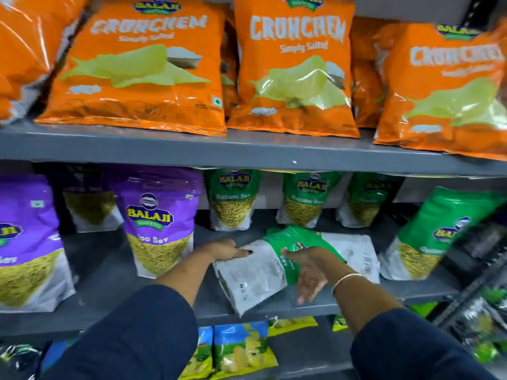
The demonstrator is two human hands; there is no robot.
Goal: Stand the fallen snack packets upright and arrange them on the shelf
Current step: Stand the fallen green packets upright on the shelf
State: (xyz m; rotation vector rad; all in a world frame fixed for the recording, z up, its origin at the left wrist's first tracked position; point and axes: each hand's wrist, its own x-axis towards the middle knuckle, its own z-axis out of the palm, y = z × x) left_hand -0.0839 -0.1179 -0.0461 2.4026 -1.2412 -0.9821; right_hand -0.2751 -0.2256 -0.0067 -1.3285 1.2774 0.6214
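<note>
Fingers of the left hand curl over the near-left edge of a fallen green-and-white packet, thumb on top with a dark-painted nail, pinching that edge. Across from it, the right hand lies on the packet's green band with its thumb pressed to the film and its fingers spread loose, pointing down past the packet's lower edge; they close on nothing that shows.

Counted from the left on the middle shelf: two purple sev packets stand at the front, a third purple one sits further back in shadow, then three green Ratlami Sev packets stand along the rear, and one more green packet leans at the far right front. Two packets lie flat in the middle: the one under the hands, back side up and showing small printed text, tilted so a corner juts over the shelf lip, and a second flat packet just behind it, white back and barcode visible, touching or overlapped by the first.

On the upper shelf four large orange Crunchem bags front the row, with more orange behind them. Below, blue and yellow-green packets are partly hidden by dark sleeves. One thin bracelet circles the right wrist.
</note>
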